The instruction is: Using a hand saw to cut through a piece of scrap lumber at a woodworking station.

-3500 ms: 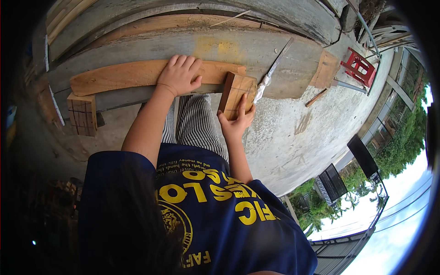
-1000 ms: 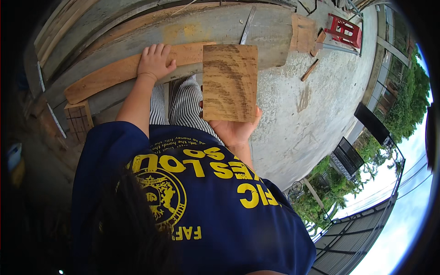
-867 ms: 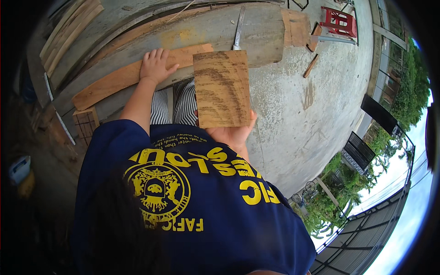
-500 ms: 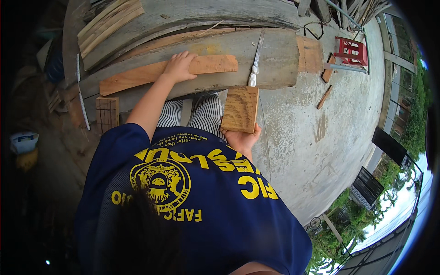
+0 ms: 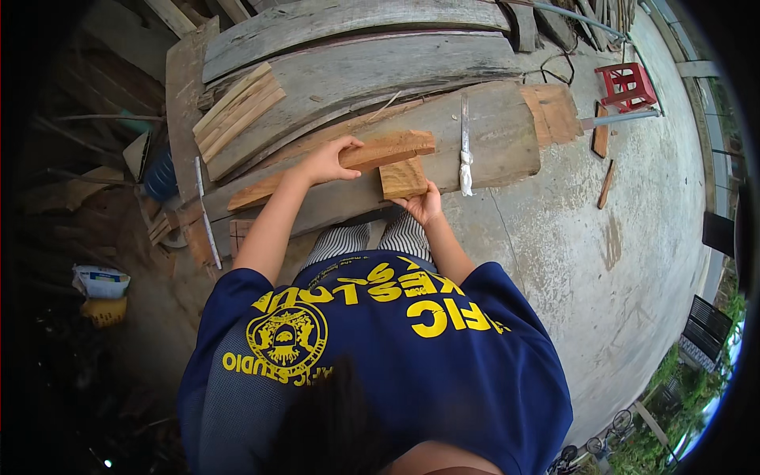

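A long orange-brown wooden board (image 5: 397, 149) with a curved edge lies over the thick grey plank (image 5: 507, 134) in front of me. It is tipped so that its side face shows. My left hand (image 5: 327, 161) grips it near the middle, thumb and fingers spread around its edges. My right hand (image 5: 425, 204) holds a rectangular wooden block (image 5: 404, 179) from below and the right side. The block's far end is up against or just under the board's near edge; I cannot tell which. Right of the block, a narrow metal blade (image 5: 465, 127) with a white wrapped handle lies across the plank.
Several light wood strips (image 5: 237, 111) are stacked at the far left on weathered planks (image 5: 372, 75). A thin white strip (image 5: 207, 212) leans at the left. Farther right stand a red plastic stool (image 5: 628, 87) and loose wood pieces (image 5: 606, 184) on the concrete floor (image 5: 546, 261).
My right hand has brought the wooden block forward from near my lap to the curved board. The board has tipped up in my left hand. The whole view has shifted.
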The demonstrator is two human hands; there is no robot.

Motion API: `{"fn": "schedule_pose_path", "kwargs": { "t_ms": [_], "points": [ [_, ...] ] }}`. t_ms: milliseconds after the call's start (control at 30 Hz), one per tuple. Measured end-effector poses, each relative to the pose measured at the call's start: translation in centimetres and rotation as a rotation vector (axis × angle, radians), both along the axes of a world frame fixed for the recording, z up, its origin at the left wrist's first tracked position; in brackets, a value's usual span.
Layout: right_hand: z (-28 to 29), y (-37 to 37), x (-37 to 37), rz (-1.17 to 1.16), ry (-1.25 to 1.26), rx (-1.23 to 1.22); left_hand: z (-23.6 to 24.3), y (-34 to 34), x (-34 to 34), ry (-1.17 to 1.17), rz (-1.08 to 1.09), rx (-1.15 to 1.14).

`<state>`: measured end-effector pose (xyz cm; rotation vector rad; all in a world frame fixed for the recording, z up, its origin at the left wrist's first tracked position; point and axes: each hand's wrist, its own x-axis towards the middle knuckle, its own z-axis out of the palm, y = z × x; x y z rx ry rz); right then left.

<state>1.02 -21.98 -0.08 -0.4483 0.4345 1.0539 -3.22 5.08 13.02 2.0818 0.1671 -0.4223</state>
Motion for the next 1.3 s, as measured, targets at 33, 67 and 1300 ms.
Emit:
{"fn": "schedule_pose_path", "kwargs": {
  "t_ms": [33, 67, 1300],
  "points": [
    [-0.4, -0.1, 0.0, -0.001, -0.050, -0.085, -0.4, -0.1, 0.0, -0.002, -0.012, 0.005],
    [-0.8, -0.3, -0.1, -0.015, -0.050, -0.082, -0.9, -0.3, 0.0, -0.022, -0.016, 0.008],
    [4.7, 0.7, 0.3, -0.283, -0.345, -0.745, -8.4, -1.2, 2.0, 0.047, 0.071, 0.691]
  ]
}}
